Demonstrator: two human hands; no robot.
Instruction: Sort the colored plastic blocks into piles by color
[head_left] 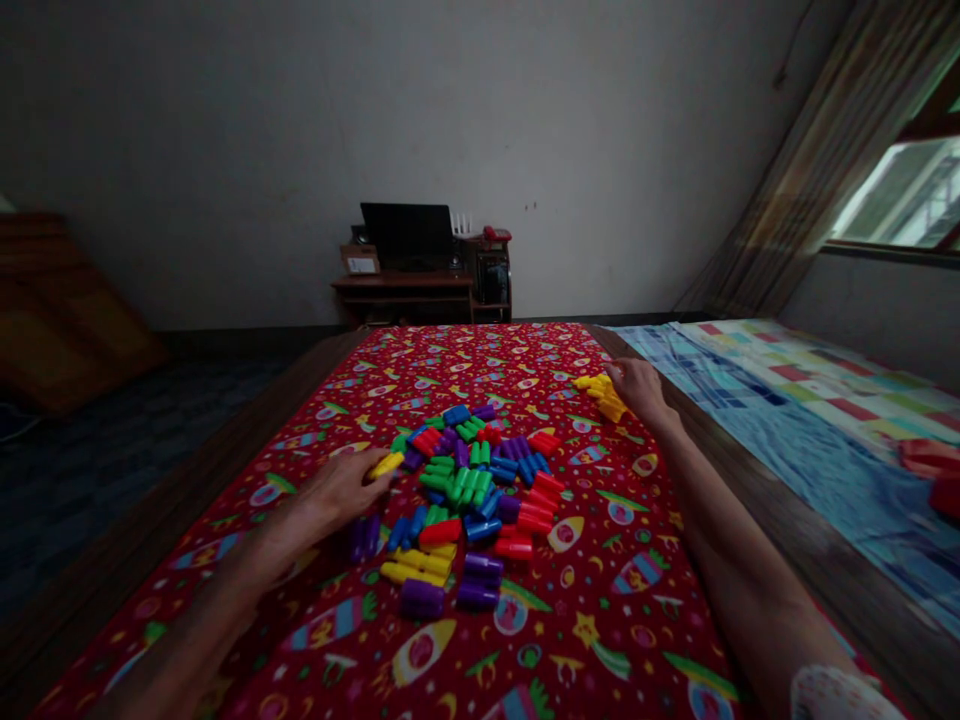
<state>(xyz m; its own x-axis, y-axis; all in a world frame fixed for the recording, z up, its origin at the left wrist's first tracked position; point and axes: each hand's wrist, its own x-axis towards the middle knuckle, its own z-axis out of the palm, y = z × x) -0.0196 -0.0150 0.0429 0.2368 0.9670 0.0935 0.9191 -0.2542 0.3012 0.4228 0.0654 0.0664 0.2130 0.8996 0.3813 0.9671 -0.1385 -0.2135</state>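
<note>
My left hand (349, 485) is closed in a pinch on a yellow plastic block (388, 466) at the left side of a mixed pile. Across the cloth to the right, my right hand (636, 385) is beside a small group of yellow blocks (602, 393); its fingertips touch them, but whether they grip one is hidden. The pile holds several green blocks (469, 487), red blocks (535, 518), blue blocks (482, 530) and purple blocks (422, 598). More yellow blocks (417, 567) lie at the pile's near edge.
A red patterned cloth (480, 360) covers the surface under the blocks, with a dark wooden edge (847, 560) on the right. Beyond that spreads a bed with a blue sheet (720, 430). At the far wall stands a desk (412, 284) with a monitor (409, 235).
</note>
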